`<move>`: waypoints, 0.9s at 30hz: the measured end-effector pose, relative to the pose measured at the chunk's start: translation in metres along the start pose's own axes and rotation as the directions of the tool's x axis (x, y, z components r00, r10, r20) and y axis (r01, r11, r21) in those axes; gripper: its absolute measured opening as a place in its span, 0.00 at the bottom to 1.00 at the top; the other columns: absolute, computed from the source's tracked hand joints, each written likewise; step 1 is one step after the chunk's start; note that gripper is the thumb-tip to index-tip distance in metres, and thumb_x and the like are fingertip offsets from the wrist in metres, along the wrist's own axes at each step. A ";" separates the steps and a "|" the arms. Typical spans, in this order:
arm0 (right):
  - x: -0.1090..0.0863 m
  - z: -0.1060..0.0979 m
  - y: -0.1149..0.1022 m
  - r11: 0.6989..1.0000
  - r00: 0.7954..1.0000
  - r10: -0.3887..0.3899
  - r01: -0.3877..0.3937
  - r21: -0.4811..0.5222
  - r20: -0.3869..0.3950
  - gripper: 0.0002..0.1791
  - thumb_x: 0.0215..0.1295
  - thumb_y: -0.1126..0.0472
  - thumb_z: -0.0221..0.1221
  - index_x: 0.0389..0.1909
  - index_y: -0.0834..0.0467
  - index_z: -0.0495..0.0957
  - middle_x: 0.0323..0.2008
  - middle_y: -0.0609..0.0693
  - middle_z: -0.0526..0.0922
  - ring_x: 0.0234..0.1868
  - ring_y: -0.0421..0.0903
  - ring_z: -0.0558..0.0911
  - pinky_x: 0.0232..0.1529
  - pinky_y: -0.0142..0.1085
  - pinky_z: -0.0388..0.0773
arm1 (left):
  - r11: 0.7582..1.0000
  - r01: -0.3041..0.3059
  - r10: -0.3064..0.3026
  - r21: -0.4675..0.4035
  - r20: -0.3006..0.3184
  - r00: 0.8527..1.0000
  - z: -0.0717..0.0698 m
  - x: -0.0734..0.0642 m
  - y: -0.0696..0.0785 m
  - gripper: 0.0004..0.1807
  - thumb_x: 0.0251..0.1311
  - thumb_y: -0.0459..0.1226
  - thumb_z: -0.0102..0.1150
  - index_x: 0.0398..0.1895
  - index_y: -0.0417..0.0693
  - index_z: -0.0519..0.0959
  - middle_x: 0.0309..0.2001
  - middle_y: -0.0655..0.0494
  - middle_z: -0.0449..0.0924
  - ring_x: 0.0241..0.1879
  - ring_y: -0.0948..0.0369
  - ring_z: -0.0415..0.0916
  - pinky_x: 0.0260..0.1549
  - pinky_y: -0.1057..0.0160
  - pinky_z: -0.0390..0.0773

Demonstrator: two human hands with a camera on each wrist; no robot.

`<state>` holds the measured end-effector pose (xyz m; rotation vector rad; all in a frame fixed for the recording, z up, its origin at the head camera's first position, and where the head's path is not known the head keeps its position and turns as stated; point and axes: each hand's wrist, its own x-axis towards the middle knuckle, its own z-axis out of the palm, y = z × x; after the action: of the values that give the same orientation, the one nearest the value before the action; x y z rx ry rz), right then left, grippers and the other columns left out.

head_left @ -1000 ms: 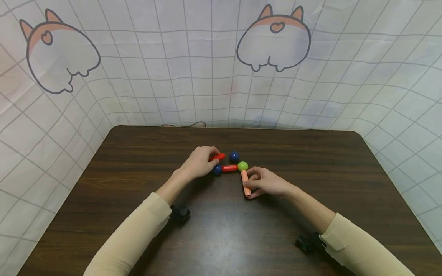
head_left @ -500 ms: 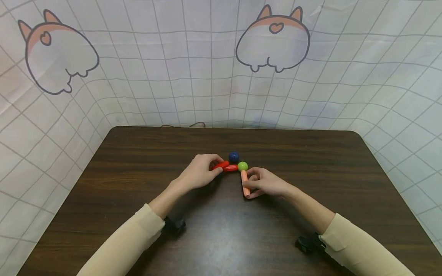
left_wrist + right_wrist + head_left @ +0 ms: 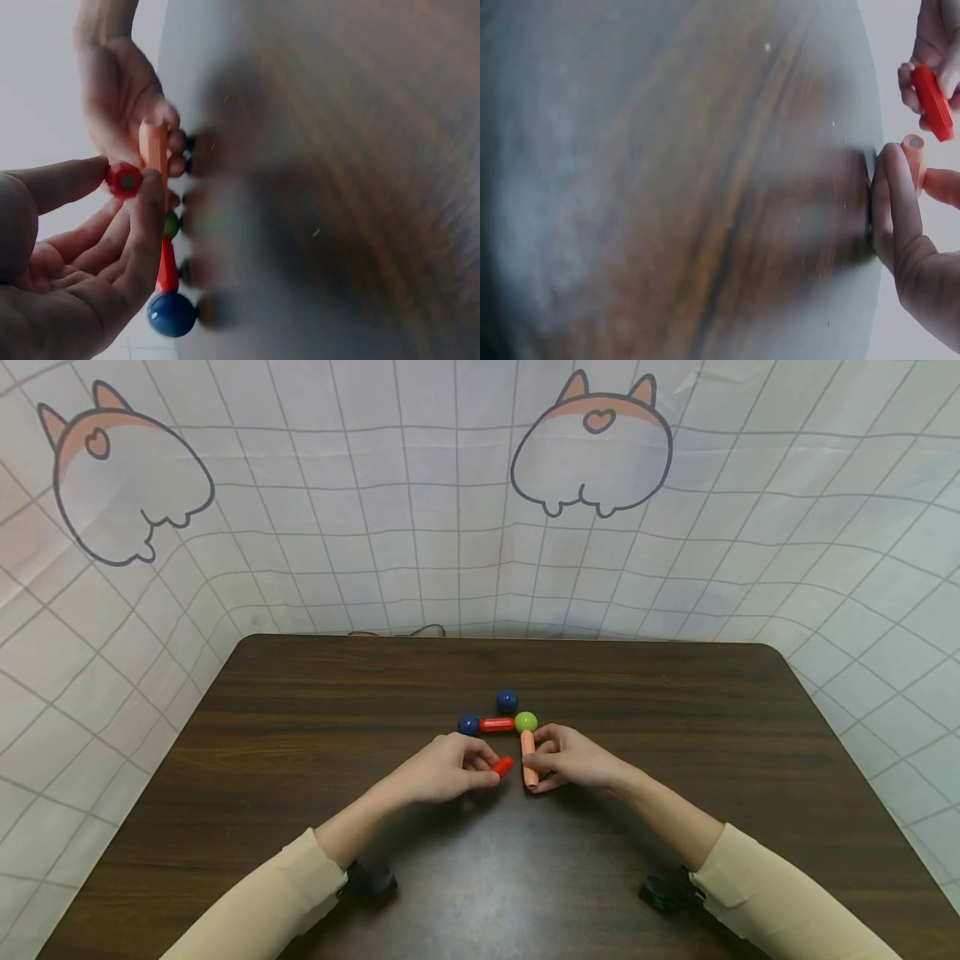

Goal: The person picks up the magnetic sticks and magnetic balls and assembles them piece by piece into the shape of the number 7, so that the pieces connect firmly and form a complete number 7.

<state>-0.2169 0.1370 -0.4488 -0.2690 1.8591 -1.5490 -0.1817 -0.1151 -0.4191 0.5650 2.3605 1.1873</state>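
My left hand (image 3: pixel 447 768) pinches a short red rod (image 3: pixel 502 766) between thumb and fingertips; a metallic disc shows in the rod's end (image 3: pixel 127 182) in the left wrist view. Close to its right, my right hand (image 3: pixel 576 758) holds an orange rod (image 3: pixel 529 762), whose far end meets a green ball (image 3: pixel 527 722). From that ball a second red rod (image 3: pixel 497 725) runs left to a blue ball (image 3: pixel 468 725). Another blue ball (image 3: pixel 507 701) sits just behind this row, apart from it. In the right wrist view the red rod (image 3: pixel 933 103) tilts near the orange rod's free end (image 3: pixel 913 142).
The dark wood-grain table (image 3: pixel 300 710) has its far edge well beyond the balls. A white grid-patterned cloth (image 3: pixel 420 527) with cartoon animals hangs behind it. Each wrist carries a small black camera, the left (image 3: pixel 373 885) and the right (image 3: pixel 663 892) both low over the table.
My left hand has come nearer and to the right with its red rod, passing over the joined row and uncovering the left blue ball. The right hand has stayed almost still on the orange rod.
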 end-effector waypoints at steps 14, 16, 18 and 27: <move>0.000 0.011 0.002 1.000 0.998 -0.006 0.005 -0.013 -0.065 0.32 0.76 0.64 0.59 0.70 0.74 0.54 0.45 0.62 0.80 0.38 0.47 0.85 0.42 0.39 0.84 | 0.810 0.221 -0.078 -0.543 0.274 0.959 0.030 -0.004 -0.005 0.14 0.70 0.29 0.62 0.54 0.29 0.77 0.39 0.44 0.86 0.36 0.55 0.86 0.45 0.55 0.84; 0.001 0.012 0.003 1.000 0.997 -0.004 0.002 -0.019 -0.074 0.32 0.76 0.63 0.59 0.69 0.74 0.55 0.45 0.61 0.81 0.37 0.46 0.85 0.42 0.39 0.84 | 0.762 0.251 -0.082 -0.597 0.295 0.952 0.033 -0.003 -0.004 0.15 0.71 0.29 0.61 0.56 0.29 0.75 0.41 0.42 0.86 0.36 0.55 0.86 0.46 0.56 0.83; 0.001 0.011 0.004 1.000 0.997 -0.006 0.004 -0.029 -0.075 0.31 0.76 0.63 0.59 0.69 0.74 0.56 0.45 0.61 0.81 0.37 0.46 0.85 0.42 0.38 0.84 | 0.716 0.278 -0.094 -0.641 0.307 0.947 0.037 -0.003 -0.004 0.15 0.72 0.28 0.59 0.56 0.29 0.74 0.42 0.40 0.86 0.37 0.55 0.86 0.47 0.57 0.83; 0.001 0.011 0.003 1.000 0.996 0.012 -0.012 -0.006 -0.092 0.31 0.75 0.63 0.60 0.68 0.72 0.57 0.46 0.62 0.80 0.38 0.48 0.85 0.41 0.39 0.84 | 0.585 0.331 -0.173 -0.740 0.285 0.943 0.047 -0.006 -0.004 0.18 0.74 0.28 0.55 0.61 0.25 0.70 0.48 0.37 0.82 0.44 0.52 0.86 0.51 0.57 0.80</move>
<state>-0.2097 0.1283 -0.4529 -0.1918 1.9330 -1.5711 -0.1518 -0.0905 -0.4463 0.0105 1.4502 1.7518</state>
